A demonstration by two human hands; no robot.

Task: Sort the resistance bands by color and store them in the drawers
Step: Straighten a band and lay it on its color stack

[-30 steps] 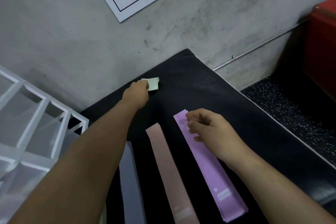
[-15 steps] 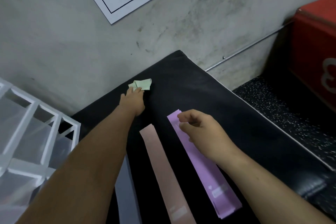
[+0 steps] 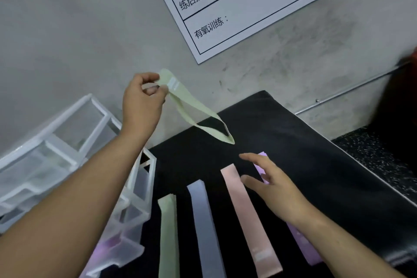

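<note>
The left hand (image 3: 142,101) pinches the loose green band (image 3: 173,85) and has lifted it off the far end of the bench (image 3: 293,142), where it lay in a little folded lump a moment ago; now it hangs in the air as a long open loop; the right hand (image 3: 275,189) is open, fingers spread, just under the loop's low end; the flat green band (image 3: 168,232), blue band (image 3: 203,221), pink band (image 3: 246,214) and purple band (image 3: 304,246) lie in a row; I think the loose one joins the green pile next; the drawers (image 3: 67,142) wait at the left edge
</note>
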